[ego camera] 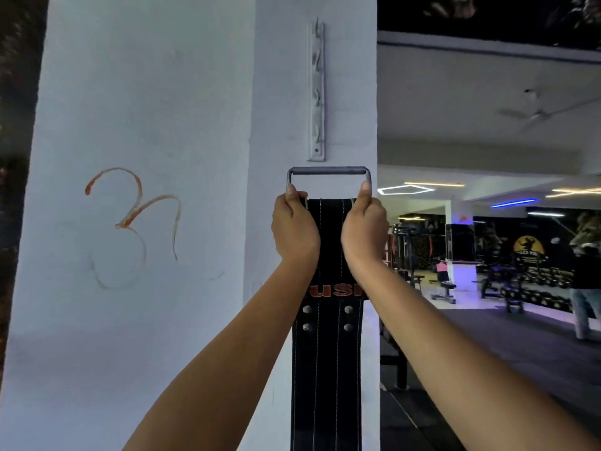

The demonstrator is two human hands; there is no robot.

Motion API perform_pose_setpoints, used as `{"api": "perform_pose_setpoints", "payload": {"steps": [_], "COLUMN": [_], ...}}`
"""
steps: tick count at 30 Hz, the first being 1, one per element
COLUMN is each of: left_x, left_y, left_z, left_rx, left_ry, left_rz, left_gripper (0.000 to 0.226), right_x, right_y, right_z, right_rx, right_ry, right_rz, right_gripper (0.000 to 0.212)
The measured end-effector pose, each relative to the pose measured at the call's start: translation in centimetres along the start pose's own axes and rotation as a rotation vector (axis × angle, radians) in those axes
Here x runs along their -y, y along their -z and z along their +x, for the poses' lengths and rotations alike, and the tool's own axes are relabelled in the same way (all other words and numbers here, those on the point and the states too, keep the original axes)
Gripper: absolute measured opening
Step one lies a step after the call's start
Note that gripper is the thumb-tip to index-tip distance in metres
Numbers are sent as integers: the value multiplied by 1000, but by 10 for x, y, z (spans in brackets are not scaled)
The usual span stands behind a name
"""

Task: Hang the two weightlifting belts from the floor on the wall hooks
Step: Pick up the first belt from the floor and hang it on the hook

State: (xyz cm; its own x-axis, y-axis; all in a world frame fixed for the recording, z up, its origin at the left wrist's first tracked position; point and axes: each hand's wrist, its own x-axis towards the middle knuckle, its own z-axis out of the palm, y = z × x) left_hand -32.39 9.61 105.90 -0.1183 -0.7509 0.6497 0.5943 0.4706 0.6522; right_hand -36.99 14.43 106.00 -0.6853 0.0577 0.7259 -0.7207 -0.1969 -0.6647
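Note:
A black leather weightlifting belt with white stitching, rivets and orange lettering hangs straight down in front of a white pillar. Its grey metal buckle is at the top, just below a white vertical hook rail screwed to the pillar. My left hand grips the buckle's left side and my right hand grips its right side, both raised. The buckle is a little below the rail's lowest hook and is not on any hook. A second belt is not in view.
The white pillar bears an orange scribble at the left. To the right the gym opens out with benches, dumbbell racks, ceiling lights and a person standing at the far right edge.

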Motion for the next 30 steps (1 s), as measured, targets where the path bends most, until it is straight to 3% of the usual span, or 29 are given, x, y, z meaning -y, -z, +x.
{"api": "perform_pose_setpoints", "payload": {"steps": [12,30], "left_x": [-16,21], "left_y": [-63,-78], "left_z": [108,157], "left_rx": [-52,-43], "left_ry": [-83,-66], "left_rz": [46,89], "left_gripper": [42,42], "right_x": [22,-16], "right_y": [-53,-90], "right_z": [111,149], "right_rx": [85,97], "right_ry": [10,-13], "right_rz": [57,19], "right_gripper": [63,56]}}
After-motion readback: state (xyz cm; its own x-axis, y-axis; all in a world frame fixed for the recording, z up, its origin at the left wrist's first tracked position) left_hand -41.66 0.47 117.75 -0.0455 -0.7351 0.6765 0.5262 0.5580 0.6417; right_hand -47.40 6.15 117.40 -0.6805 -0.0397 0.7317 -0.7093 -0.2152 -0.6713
